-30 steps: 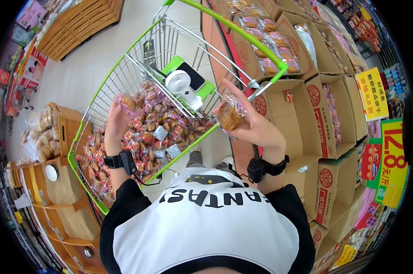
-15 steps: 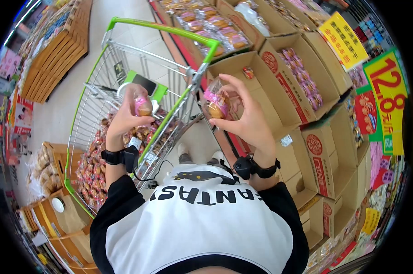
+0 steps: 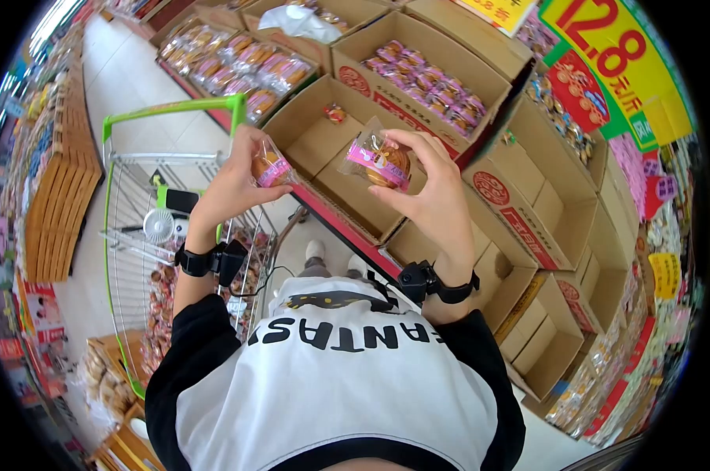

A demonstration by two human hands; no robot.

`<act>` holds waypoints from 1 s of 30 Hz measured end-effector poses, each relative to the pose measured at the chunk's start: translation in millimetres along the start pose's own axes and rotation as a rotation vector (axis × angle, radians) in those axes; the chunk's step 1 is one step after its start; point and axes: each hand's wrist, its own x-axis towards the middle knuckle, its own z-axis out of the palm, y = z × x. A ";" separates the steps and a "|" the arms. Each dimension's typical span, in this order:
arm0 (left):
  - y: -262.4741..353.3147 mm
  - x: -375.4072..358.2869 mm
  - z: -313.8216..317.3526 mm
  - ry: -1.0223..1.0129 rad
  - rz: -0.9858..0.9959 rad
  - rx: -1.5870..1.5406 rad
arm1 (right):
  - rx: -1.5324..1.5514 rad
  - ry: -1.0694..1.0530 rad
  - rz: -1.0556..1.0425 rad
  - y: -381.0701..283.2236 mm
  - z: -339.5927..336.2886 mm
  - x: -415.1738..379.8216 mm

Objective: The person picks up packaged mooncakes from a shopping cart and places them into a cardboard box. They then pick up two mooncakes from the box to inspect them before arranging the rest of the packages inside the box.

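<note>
My left hand (image 3: 236, 179) is closed on a packaged pastry (image 3: 272, 168) in a clear wrapper with a pink band. Between the thumb and fingers of my right hand (image 3: 436, 192) is another packaged pastry (image 3: 388, 162), round and golden brown, its pink printed band facing up. Both pastries are held above an open cardboard carton (image 3: 323, 161). A single small red packet (image 3: 334, 113) lies in that carton. Left of my left hand stands a green-edged shopping cart (image 3: 170, 107) with many wrapped pieces (image 3: 160, 294) heaped in it.
A carton of pink-wrapped pastries (image 3: 430, 82) and a box of larger wrapped pastries (image 3: 241, 67) lie ahead. More cartons (image 3: 536, 200) line the right side. A white fan (image 3: 159, 225) sits on the cart. A wooden display stand (image 3: 60, 212) is at the left.
The view has turned toward the cartons, so the cart sits further left. Both hands, still holding pastries, now appear over the carton; the right pastry's band faces me more.
</note>
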 end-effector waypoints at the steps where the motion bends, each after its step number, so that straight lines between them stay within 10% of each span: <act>1: 2.8 8.2 2.7 -0.016 0.021 -0.004 | -0.064 0.041 -0.002 3.8 -4.3 -1.3; 30: 4.7 263.0 32.3 -0.351 0.630 -0.156 | -0.882 0.516 0.210 33.4 -115.8 58.2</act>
